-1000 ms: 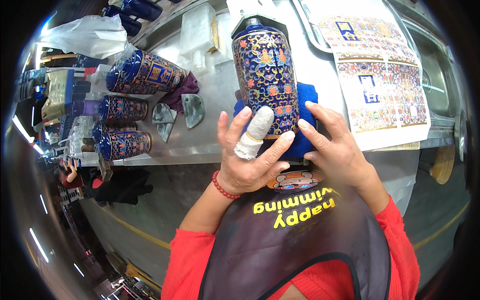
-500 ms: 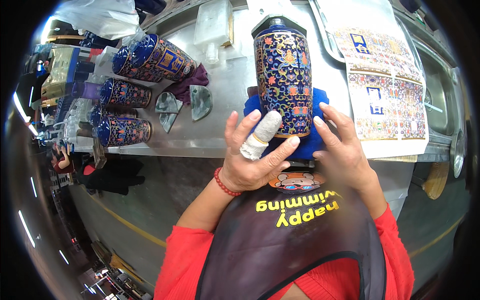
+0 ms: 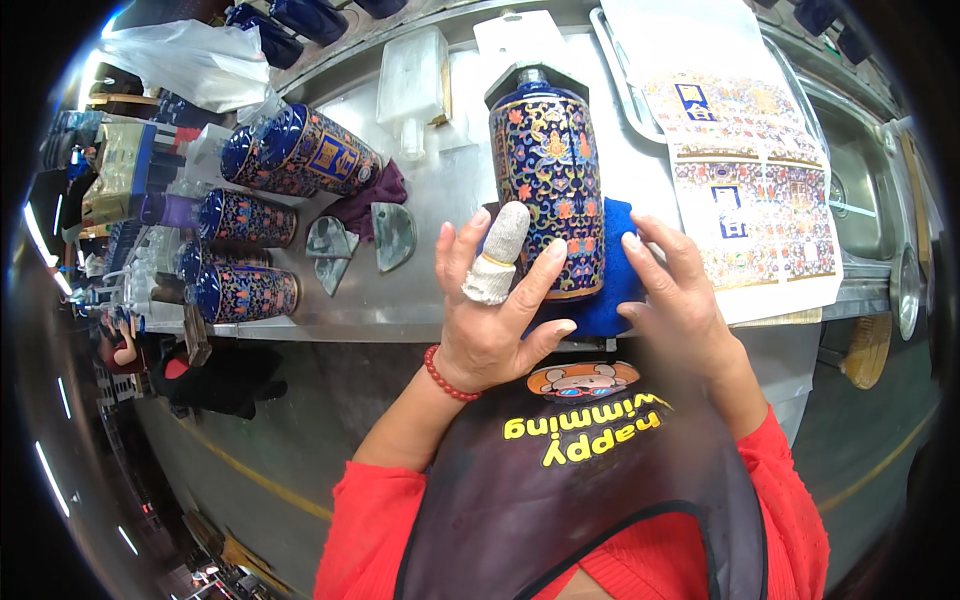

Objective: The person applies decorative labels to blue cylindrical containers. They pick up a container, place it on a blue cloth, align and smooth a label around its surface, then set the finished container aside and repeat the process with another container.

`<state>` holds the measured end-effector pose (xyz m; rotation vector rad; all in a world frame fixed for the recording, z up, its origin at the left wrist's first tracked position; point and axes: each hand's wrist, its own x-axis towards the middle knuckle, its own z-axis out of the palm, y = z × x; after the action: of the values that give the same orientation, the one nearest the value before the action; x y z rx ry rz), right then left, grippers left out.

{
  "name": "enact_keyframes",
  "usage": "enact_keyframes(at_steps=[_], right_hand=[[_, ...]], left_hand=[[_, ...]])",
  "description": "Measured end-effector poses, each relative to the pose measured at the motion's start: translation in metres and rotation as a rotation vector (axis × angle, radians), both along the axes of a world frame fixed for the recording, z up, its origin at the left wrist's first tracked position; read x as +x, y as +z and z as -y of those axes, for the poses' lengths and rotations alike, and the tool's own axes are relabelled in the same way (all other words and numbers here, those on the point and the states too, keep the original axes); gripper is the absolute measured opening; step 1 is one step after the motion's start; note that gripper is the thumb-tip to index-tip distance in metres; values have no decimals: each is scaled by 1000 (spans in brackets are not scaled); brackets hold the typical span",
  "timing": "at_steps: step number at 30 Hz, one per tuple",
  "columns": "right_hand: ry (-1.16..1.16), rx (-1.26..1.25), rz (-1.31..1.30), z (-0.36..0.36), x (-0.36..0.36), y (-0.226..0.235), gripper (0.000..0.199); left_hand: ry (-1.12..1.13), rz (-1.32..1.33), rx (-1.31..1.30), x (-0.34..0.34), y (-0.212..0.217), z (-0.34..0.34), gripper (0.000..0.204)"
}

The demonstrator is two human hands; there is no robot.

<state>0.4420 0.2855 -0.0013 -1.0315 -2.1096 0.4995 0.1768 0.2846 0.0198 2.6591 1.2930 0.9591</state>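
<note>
A dark blue bottle [image 3: 548, 190] with a colourful floral pattern lies in front of me, its bare neck pointing away and resting in a dark angular support [image 3: 572, 84]. Under its near end is a blue cloth [image 3: 622, 275]. My left hand [image 3: 492, 315] is open at the bottle's lower left, fingers spread, the index finger over its patterned side. One finger wears a grey-white fabric cover, and a red bead bracelet circles the wrist. To the right of the bottle, my right hand [image 3: 680, 290] is open above the cloth, fingers apart and slightly bent, apart from the bottle. A blurred patch hides part of it.
Several patterned bottles [image 3: 250, 218] lie at the left beside a purple cloth [image 3: 368, 208] and green-grey flat pieces [image 3: 393, 236]. A clear bottle-shaped block [image 3: 414, 80] lies farther back. Printed pattern sheets [image 3: 750, 200] cover the right side, near a metal sink [image 3: 862, 190].
The whole view has shifted slightly. My left thumb and index finger have moved apart, and the index finger lies farther up the bottle. My right fingers have drawn away from the bottle's side.
</note>
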Motion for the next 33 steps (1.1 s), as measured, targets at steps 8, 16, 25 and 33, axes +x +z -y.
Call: enact_keyframes(at_steps=[8,16,25,33], right_hand=[[-8,37,15,-10,1,6,73],[-41,-5,-15,-34,-12,16,67],[27,-2,-59,-49,-23,14,69],[-3,-105,-84,-56,-22,23,69]], left_hand=[[-48,-26,-6,3,20,-18,73],[-25,-228,-56,14,38,-42,93],[16,-300,-54,16,47,-52,96],[13,-263,-107,17,51,-59,97]])
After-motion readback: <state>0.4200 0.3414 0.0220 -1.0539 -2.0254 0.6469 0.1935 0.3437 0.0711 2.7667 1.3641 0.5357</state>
